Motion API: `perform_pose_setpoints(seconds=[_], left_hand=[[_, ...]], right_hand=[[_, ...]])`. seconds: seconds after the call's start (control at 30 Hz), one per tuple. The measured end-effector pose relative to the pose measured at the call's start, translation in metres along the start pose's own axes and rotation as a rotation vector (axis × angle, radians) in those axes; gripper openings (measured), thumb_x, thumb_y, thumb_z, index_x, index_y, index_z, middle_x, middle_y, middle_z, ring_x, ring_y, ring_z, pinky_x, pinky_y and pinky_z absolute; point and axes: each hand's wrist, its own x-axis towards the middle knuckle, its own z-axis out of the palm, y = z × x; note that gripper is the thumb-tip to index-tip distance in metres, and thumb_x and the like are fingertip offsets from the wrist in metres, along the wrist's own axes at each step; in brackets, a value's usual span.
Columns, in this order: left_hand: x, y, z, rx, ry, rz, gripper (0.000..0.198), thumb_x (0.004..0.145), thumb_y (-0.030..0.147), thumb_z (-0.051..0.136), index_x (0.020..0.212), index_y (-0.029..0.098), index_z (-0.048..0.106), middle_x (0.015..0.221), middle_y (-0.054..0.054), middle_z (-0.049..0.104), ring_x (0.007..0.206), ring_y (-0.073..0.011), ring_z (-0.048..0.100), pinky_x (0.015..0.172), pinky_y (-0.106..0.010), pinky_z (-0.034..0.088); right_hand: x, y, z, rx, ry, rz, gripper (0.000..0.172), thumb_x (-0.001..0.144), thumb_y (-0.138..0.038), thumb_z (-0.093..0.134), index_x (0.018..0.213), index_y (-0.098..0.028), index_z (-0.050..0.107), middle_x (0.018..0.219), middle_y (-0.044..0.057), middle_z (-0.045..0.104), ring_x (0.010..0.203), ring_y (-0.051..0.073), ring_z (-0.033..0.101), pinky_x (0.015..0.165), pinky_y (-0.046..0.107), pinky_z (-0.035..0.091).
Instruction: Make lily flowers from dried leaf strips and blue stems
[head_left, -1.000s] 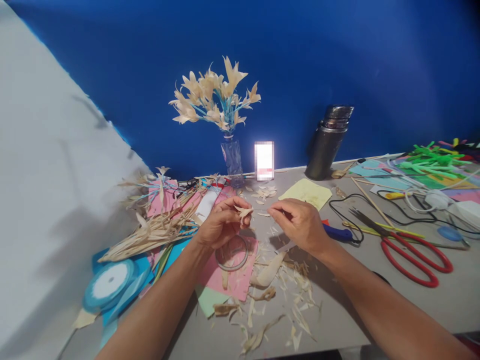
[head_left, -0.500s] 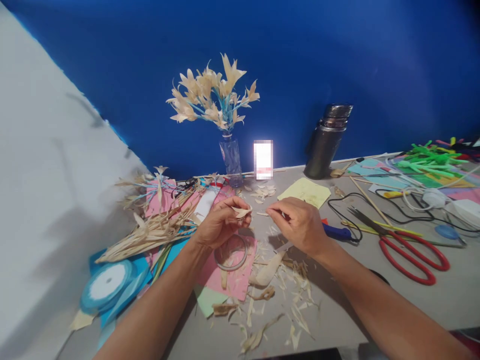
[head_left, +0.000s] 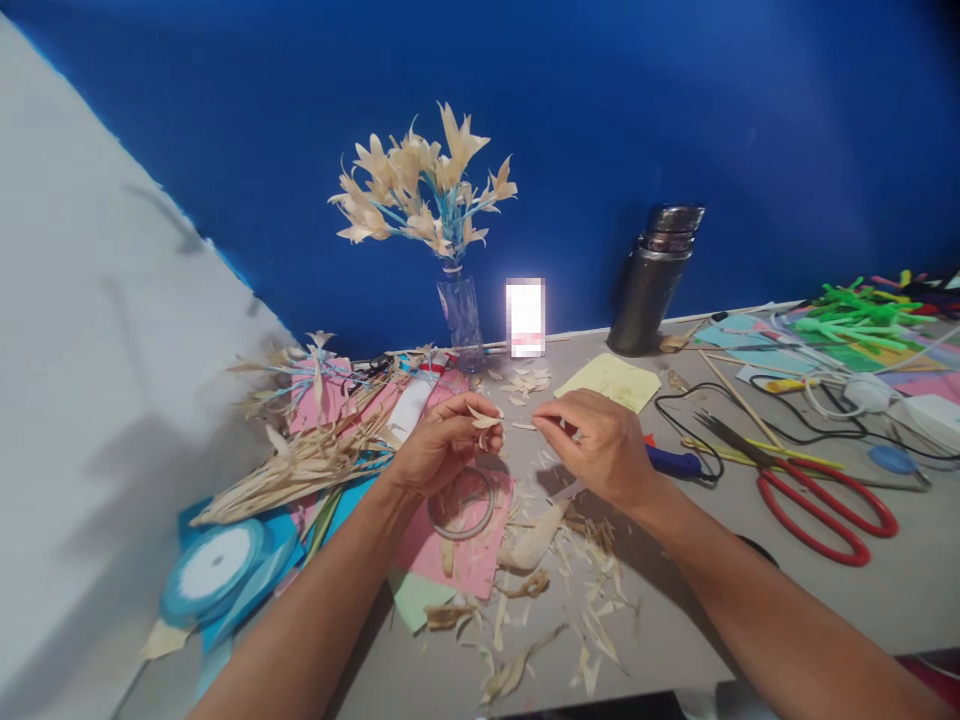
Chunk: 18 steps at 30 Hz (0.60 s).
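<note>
My left hand (head_left: pixel 450 445) is closed round a small husk flower (head_left: pixel 484 418), whose pale pointed petals stick out between thumb and fingers. Just to its right, my right hand (head_left: pixel 592 440) pinches thumb and forefinger together. A faint thin line seems to run from the flower to that pinch, too fine to make out. Below the hands lie a roll of tape (head_left: pixel 493 505) on pink paper (head_left: pixel 484 560) and a larger piece of husk (head_left: pixel 536 540). Several cut petals (head_left: pixel 529 380) are scattered behind the hands.
A bottle (head_left: pixel 459 320) holds husk flowers (head_left: pixel 420 180) at the back, near a dark flask (head_left: pixel 649 285). Red-handled scissors (head_left: pixel 817 500) and a blue-handled tool (head_left: pixel 673 461) lie right. Ribbon (head_left: pixel 217 570) and dried husks (head_left: pixel 300 465) lie left. Green pipe cleaners (head_left: pixel 862 315) are far right.
The flower in my left hand has turned slightly, so its petals show more spread. Both hands stay close to where they were, and the view has shifted a little.
</note>
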Motion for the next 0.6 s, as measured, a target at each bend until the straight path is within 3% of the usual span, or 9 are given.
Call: perform_pose_setpoints(seconds=[0.23,0.6], left_hand=[[-0.0003,0.0007,0.0015,0.031,-0.002,0.027,0.013,0.066,0.013,0.077,0.079,0.013,0.073,0.072,-0.005,0.07,0.065,-0.0143,0.066,0.068,-0.028,0.052],[0.0005,-0.0001,0.0029,0.037,-0.01,0.053,0.018,0.064,0.018,0.082,0.079,0.012,0.074,0.07,-0.006,0.07,0.066,-0.0157,0.066,0.069,-0.028,0.051]], right_hand=[[0.0011,-0.001,-0.0003,0.02,0.008,-0.01,0.017,0.093,-0.019,0.059,0.081,-0.023,0.071,0.078,0.003,0.071,0.079,0.019,0.063,0.072,0.032,0.046],[0.0027,-0.004,0.0017,0.082,-0.021,0.072,0.018,0.09,-0.017,0.059,0.076,-0.023,0.069,0.073,0.002,0.068,0.074,0.018,0.061,0.07,0.031,0.044]])
